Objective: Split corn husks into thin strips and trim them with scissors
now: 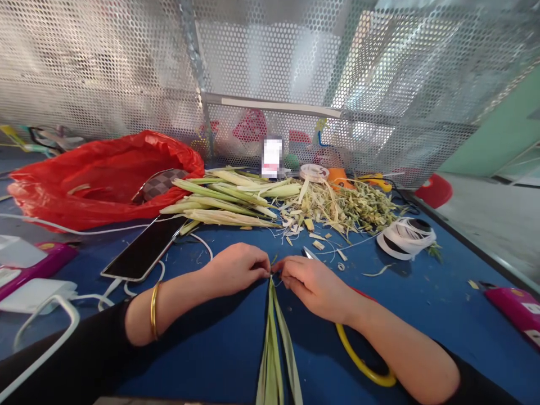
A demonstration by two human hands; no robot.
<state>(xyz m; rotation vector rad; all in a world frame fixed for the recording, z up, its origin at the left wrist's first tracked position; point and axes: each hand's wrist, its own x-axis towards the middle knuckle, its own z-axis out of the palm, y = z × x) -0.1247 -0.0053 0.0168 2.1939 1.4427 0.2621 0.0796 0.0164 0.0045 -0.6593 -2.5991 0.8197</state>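
Long green leaf strips (272, 343) hang toward me over the blue table, gathered into a narrow top. At that top my left hand (236, 269) is closed in a pinch, its fingertips against the gathered end. My right hand (310, 283) pinches just opposite, almost touching the left fingertips. A thin pale thread (277, 283) loops out below the right fingers; exactly what lies between the fingertips is hidden. Under my right wrist lie scissors with a yellow-and-red handle (358, 360), their metal blade (309, 253) showing behind the hand.
Behind my hands lie a pile of pale green husks (228, 199) and dry trimmings (333, 205). A white ribbon roll (407, 239) sits at right. Leftward are a phone (145, 247) with cables, a red plastic bag (84, 180) and white adapters (37, 295). Perforated metal panels (270, 62) stand behind.
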